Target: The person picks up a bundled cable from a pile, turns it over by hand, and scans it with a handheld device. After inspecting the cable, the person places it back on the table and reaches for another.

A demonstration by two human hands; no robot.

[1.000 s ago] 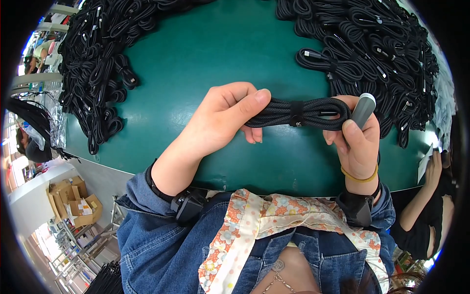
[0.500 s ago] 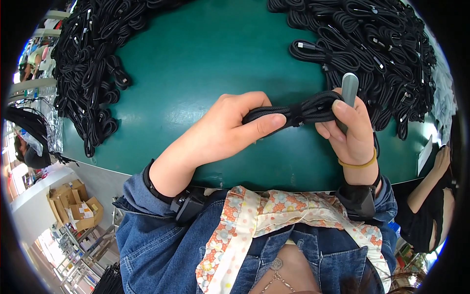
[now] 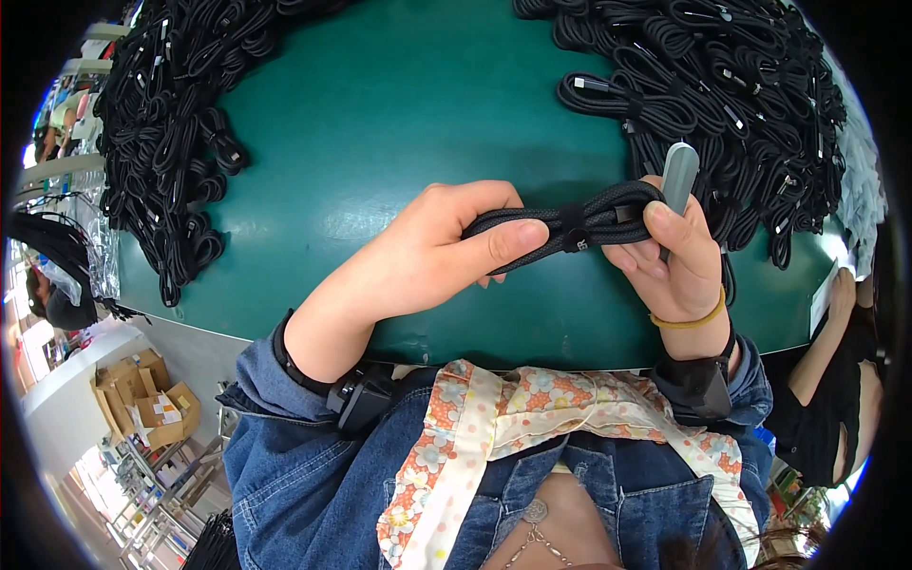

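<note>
Here, both hands' fingers clamp the coiled cable bundle (image 3: 570, 223) between 2 black cable heaps (image 3: 171, 142).

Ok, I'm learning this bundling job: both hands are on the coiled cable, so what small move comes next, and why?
Probably lay the coiled black cable on the heap of cables to the right. A strap already wraps its middle, the left hand pinches one end, and the right hand holds the other along with a grey tool, so it looks finished.

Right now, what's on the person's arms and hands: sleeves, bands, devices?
Both hands are bare. The left hand comes out of a rolled blue denim sleeve with a black wrist device. The right hand wears a yellow elastic band above a black wrist strap.
</note>
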